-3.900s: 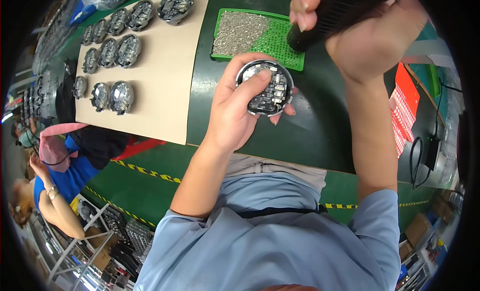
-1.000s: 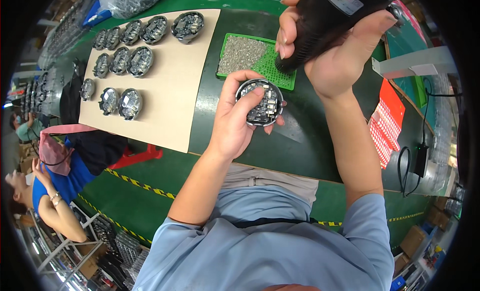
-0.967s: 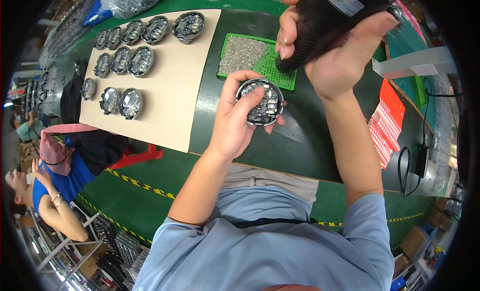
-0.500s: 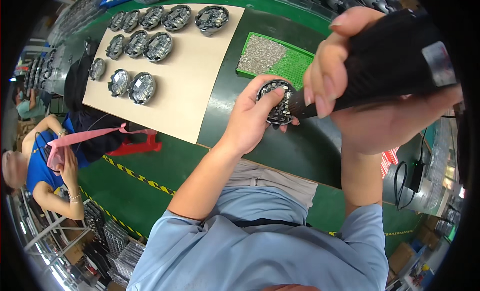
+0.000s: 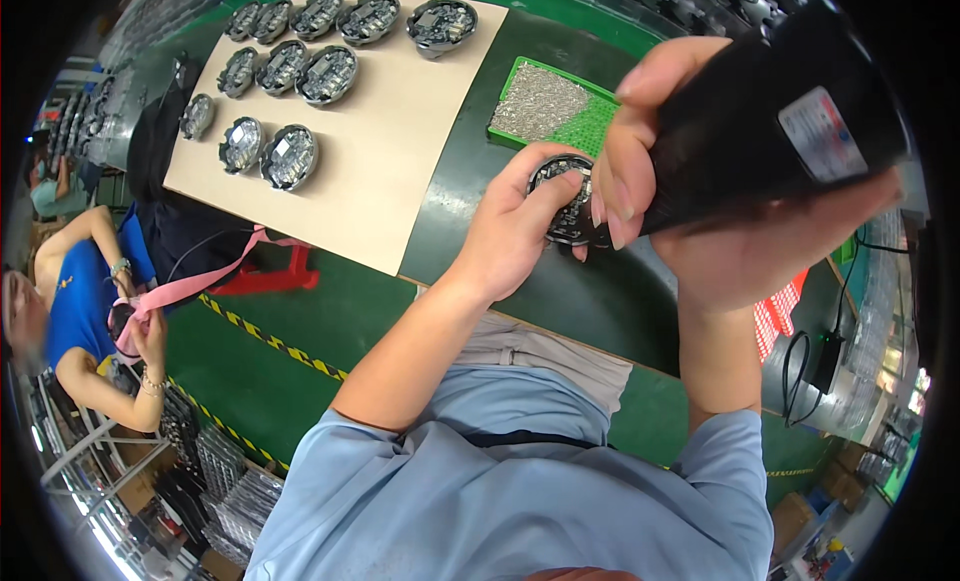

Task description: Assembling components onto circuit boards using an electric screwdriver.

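Note:
My left hand (image 5: 500, 226) pinches a round black housing (image 5: 571, 203) with a populated circuit board facing up, the thumb resting on the board. My right hand (image 5: 725, 266) is wrapped round a bulky black handheld tool (image 5: 725, 116) that carries a silver label. The narrow end of the tool points at the right side of the board; my fingers and the tool hide whether they touch. Just beyond the housing lies a green tray (image 5: 592, 127) with many small silvery metal parts in its left portion.
A beige sheet (image 5: 385, 161) on the dark green table (image 5: 455, 196) bears several similar round board housings (image 5: 327, 74) in rows. Red checked cloth (image 5: 775, 316) and a black cable adapter (image 5: 826, 359) lie at right. A co-worker in blue (image 5: 85, 311) handles a pink strap (image 5: 205, 281) at left.
My right hand has shifted slightly left and tilted the tool, so its label faces me more. The left hand keeps its hold on the housing. The co-worker's hands and pink strap have moved lower.

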Demonstrator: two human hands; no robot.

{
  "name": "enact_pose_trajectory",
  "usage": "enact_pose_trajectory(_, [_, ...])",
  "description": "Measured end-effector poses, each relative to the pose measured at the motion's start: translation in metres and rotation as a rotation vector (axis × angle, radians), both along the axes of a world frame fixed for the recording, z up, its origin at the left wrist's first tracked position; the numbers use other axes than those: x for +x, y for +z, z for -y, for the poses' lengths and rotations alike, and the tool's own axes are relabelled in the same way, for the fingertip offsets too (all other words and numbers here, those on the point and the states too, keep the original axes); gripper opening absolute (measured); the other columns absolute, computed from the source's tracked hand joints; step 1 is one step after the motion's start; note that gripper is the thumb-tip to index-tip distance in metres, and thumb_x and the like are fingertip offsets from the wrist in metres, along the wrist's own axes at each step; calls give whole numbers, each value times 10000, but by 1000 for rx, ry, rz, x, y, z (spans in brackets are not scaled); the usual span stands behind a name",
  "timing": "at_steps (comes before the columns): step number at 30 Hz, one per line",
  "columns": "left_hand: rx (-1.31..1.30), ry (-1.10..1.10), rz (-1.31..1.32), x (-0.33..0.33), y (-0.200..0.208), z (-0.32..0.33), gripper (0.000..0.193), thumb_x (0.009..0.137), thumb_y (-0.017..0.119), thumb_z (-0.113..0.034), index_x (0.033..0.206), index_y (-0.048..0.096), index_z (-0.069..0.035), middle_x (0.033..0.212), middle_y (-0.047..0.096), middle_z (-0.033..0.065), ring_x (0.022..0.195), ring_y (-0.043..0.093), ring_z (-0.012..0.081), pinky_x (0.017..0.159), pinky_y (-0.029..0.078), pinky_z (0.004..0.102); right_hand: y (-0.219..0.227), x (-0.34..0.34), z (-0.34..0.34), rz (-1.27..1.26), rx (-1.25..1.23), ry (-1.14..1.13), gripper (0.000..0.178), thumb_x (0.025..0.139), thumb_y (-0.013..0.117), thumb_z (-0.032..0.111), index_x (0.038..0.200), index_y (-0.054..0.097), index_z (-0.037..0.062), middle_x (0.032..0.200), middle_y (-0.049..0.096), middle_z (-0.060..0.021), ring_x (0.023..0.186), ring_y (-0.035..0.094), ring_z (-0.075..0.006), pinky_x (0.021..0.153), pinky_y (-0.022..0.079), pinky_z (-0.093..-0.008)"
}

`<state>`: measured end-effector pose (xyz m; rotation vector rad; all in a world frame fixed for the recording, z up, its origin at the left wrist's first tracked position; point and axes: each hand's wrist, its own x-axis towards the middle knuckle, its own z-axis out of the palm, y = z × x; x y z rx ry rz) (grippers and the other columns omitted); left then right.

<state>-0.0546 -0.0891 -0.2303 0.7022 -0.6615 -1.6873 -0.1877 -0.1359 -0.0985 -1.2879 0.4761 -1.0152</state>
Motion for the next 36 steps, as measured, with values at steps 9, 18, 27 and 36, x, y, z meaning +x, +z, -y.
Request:
enact_pose_trajectory(9, [96, 49, 18, -1, 10, -3, 209, 1054, 529, -116, 1229, 550, -4, 918, 692, 110, 744, 693, 189, 586, 560, 332, -14, -1, -2, 227, 53, 175, 1086, 689, 554, 988, 1077, 521, -26, 735, 620, -117, 550, 605, -192, 518, 506, -328])
enact_pose_trajectory(18, [9, -15, -4, -8, 9, 0, 227, 1056, 546, -141, 1249, 538, -22, 927, 699, 123, 712, 721, 195, 554, 535, 303, 12, -35, 6, 286, -235, 155, 1090, 803, 434, 960, 1302, 547, -2, 757, 573, -46, 585, 552, -150, 567, 452, -302])
enact_pose_trajectory(27, [-663, 151, 672, -6, 26, -45, 375, 997, 562, 18, 1364, 490, -11, 1200, 691, 198, 1051, 697, 258, 917, 565, 391, -44, -85, 27, 46, -209, -351, 912, 1017, 262, 759, 1311, 539, -59, 911, 663, -129, 823, 670, -222, 808, 563, -367])
enact_pose_trajectory(36, [-846, 48, 427, -19, 43, -67, 552, 918, 559, 100, 1439, 408, -5, 1250, 631, 346, 1086, 698, 366, 911, 582, 437, -58, -98, 19, 0, -350, -514, 581, 1072, 552, 431, 1349, 512, -78, 1164, 706, -191, 1092, 682, -255, 1021, 494, -377])
